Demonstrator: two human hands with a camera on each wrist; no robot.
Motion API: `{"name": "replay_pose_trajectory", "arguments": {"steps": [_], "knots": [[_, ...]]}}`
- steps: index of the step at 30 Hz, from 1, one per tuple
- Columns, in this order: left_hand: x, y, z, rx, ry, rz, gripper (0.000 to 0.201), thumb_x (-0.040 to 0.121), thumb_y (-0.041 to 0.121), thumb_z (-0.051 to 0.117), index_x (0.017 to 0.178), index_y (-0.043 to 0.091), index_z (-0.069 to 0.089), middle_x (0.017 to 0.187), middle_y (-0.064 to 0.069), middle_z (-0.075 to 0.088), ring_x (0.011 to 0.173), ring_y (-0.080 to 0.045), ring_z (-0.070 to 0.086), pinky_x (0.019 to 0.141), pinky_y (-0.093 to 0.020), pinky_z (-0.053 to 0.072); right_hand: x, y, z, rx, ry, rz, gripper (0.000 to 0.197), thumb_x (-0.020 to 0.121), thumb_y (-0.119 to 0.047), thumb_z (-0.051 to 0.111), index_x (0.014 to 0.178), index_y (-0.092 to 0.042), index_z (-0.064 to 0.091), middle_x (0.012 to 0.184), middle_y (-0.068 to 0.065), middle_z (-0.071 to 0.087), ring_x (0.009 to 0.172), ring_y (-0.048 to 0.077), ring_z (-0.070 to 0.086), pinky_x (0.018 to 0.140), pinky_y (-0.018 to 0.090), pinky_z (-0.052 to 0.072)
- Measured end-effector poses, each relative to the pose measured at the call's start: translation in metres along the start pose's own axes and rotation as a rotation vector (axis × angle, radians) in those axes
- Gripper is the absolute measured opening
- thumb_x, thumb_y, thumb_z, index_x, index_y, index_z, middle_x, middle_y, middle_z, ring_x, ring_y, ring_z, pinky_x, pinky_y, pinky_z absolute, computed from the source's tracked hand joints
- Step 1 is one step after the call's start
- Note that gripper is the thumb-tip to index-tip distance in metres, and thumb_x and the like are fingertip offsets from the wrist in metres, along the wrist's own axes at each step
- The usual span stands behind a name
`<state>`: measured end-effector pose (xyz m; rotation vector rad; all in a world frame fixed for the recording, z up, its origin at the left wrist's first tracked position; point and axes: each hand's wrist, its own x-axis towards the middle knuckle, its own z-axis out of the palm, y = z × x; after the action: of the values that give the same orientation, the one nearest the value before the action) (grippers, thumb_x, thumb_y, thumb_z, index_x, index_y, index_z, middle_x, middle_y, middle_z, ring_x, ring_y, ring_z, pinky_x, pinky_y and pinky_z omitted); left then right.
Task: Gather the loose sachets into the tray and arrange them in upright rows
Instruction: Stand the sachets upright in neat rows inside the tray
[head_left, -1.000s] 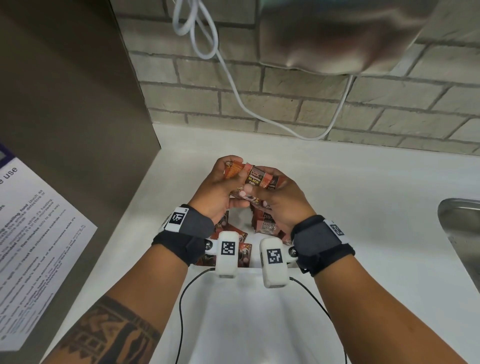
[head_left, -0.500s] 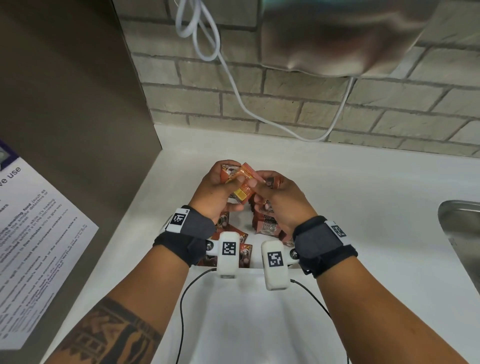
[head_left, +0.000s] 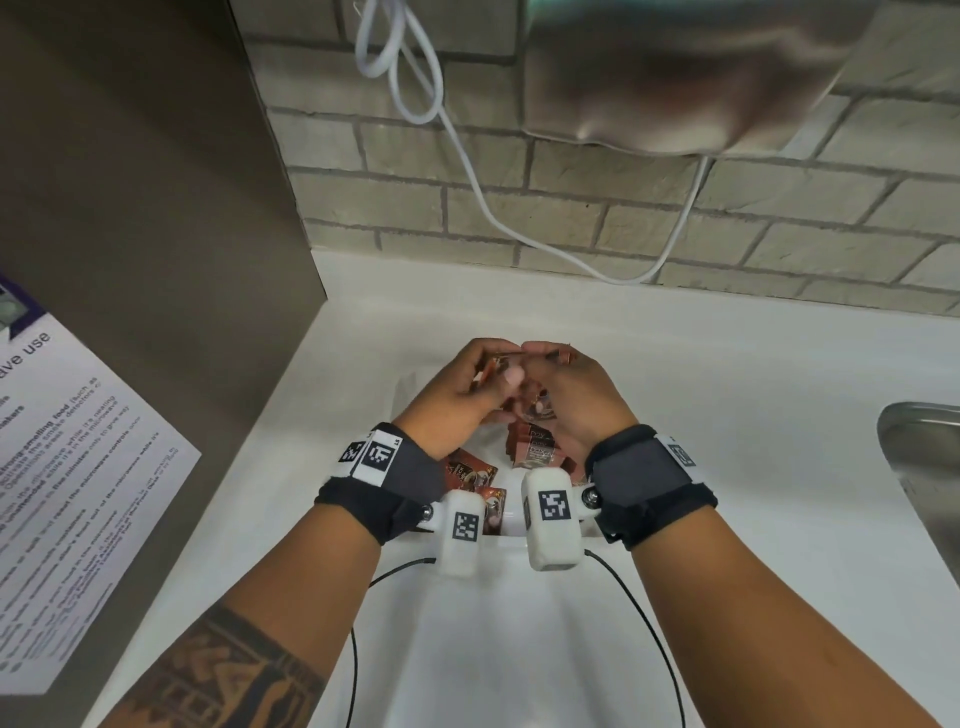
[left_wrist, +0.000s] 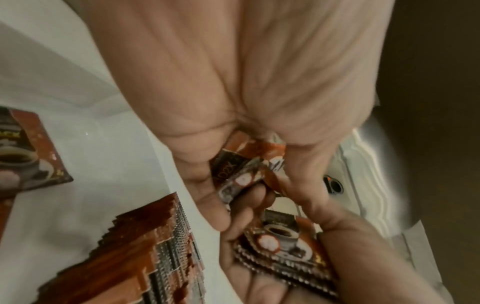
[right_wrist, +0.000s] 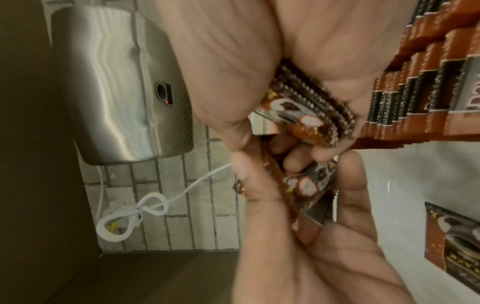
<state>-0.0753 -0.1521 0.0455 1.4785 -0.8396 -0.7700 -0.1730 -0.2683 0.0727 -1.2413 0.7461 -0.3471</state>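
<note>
White counter (head_left: 727, 415) beneath both wrists. White tray (head_left: 408, 387) under hands: upright sachet row (head_left: 535, 447), loose sachets (head_left: 470, 475). Left hand (head_left: 457, 395) and right hand (head_left: 576, 400), touching, each gripping sachets (left_wrist: 280, 236). Beyond fingertips: brick wall (head_left: 571, 208), steel hand dryer (right_wrist: 116, 82), white cord (head_left: 467, 156).
</note>
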Motion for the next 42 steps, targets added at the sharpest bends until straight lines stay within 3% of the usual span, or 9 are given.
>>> {"name": "replay_pose_trajectory", "arguments": {"steps": [4,9,19,23,27,32,35,37,42], "knots": [[0.001,-0.003,-0.005,-0.127,0.036,-0.028,0.032,0.096,0.002,0.062,0.126,0.002,0.052,0.109,-0.013,0.068,0.097,-0.018,0.069,0.08,-0.032,0.058,-0.005,-0.007,-0.002,0.204,-0.091,0.087,0.027,0.094,-0.029,0.067,0.096,-0.002,0.067,0.091,0.017,0.068,0.087,0.029,0.07,0.081,0.04,0.058],[0.0,-0.002,-0.009,-0.372,0.045,-0.1,0.036,0.097,-0.007,0.053,0.133,-0.004,0.05,0.12,-0.021,0.065,0.105,-0.024,0.069,0.083,-0.032,0.059,-0.005,-0.008,-0.004,0.371,0.03,-0.016,0.012,0.097,-0.005,0.058,0.108,-0.001,0.062,0.083,0.013,0.065,0.076,0.023,0.069,0.066,0.033,0.057],[-0.004,0.007,-0.007,-0.538,0.108,-0.137,0.036,0.094,0.0,0.061,0.129,-0.004,0.053,0.121,-0.02,0.066,0.111,-0.032,0.066,0.069,-0.025,0.06,0.004,0.005,-0.007,-0.058,-0.023,0.0,0.084,0.053,-0.054,0.094,0.12,-0.013,0.065,0.102,0.005,0.076,0.099,0.023,0.072,0.095,0.046,0.053],[-0.003,0.01,0.002,-0.438,0.127,-0.144,0.027,0.094,0.001,0.063,0.119,0.006,0.054,0.109,-0.007,0.069,0.097,-0.016,0.07,0.065,-0.025,0.059,0.002,0.006,0.0,0.102,-0.135,-0.045,0.05,0.082,-0.015,0.08,0.125,0.001,0.06,0.114,0.018,0.072,0.109,0.033,0.068,0.099,0.051,0.051],[-0.002,0.015,-0.006,-0.398,0.133,-0.201,0.023,0.097,0.001,0.059,0.116,0.007,0.048,0.106,-0.014,0.07,0.084,-0.026,0.074,0.056,-0.026,0.058,0.004,-0.002,-0.007,0.242,-0.03,-0.086,0.039,0.094,0.007,0.051,0.13,-0.007,0.055,0.114,0.02,0.071,0.11,0.033,0.068,0.1,0.052,0.051],[-0.002,0.014,-0.025,-0.096,0.199,-0.155,0.021,0.083,0.011,0.079,0.098,0.008,0.065,0.091,-0.012,0.075,0.067,-0.022,0.071,0.043,-0.021,0.04,0.0,-0.013,-0.013,0.19,0.026,-0.147,0.031,0.096,0.0,0.053,0.125,-0.01,0.06,0.092,0.012,0.069,0.078,0.022,0.068,0.077,0.039,0.055],[-0.001,0.014,-0.033,0.019,0.187,-0.097,0.027,0.078,0.01,0.084,0.099,0.001,0.07,0.077,-0.01,0.073,0.054,-0.016,0.056,0.046,-0.021,0.036,-0.003,-0.013,-0.011,-0.125,-0.029,-0.136,0.038,0.088,-0.036,0.073,0.119,-0.014,0.064,0.081,0.005,0.061,0.066,0.015,0.056,0.066,0.034,0.049],[-0.003,0.019,-0.033,0.163,0.1,-0.062,0.022,0.075,0.012,0.086,0.093,0.008,0.074,0.072,-0.004,0.071,0.056,-0.011,0.056,0.051,-0.022,0.042,-0.004,-0.013,-0.011,-0.299,-0.153,-0.09,0.055,0.076,-0.052,0.079,0.117,-0.018,0.065,0.093,0.004,0.071,0.079,0.015,0.066,0.07,0.031,0.055],[-0.005,0.033,-0.022,0.385,0.017,0.005,0.037,0.071,0.013,0.084,0.104,0.022,0.072,0.094,-0.002,0.069,0.078,-0.022,0.069,0.073,-0.043,0.06,-0.008,-0.007,-0.008,-0.361,-0.41,-0.003,0.039,0.083,-0.029,0.078,0.115,-0.008,0.068,0.106,0.013,0.075,0.105,0.033,0.069,0.1,0.046,0.052]]}}
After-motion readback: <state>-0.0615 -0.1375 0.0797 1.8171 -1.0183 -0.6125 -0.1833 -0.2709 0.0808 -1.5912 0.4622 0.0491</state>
